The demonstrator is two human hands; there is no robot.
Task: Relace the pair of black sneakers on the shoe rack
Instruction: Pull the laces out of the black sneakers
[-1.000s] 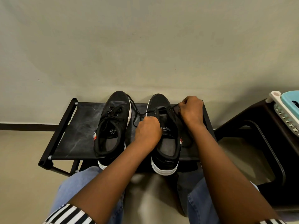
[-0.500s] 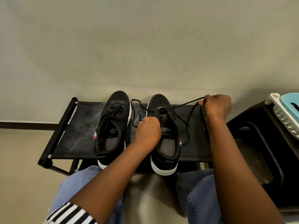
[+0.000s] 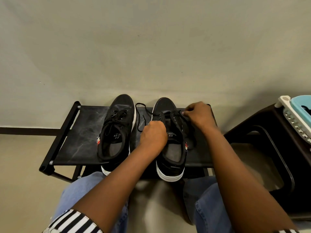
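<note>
Black sneakers [image 3: 123, 105], white soles, loose lace [image 3: 140, 103] trailing between them

Half a second before, the right hand [image 3: 199, 116] had drawn the thin black shoelace [image 3: 140, 104] taut out to the right, beyond the right end of the black fabric-topped shoe rack [image 3: 80, 135]. It then came back in and settled over the right eyelet row of the right-hand black canvas sneaker with a white sole [image 3: 165, 104], fingertips pinched together at the lace. The long stretched run of lace was gone. The slack loop lying between the two sneakers changed shape slightly.
</note>
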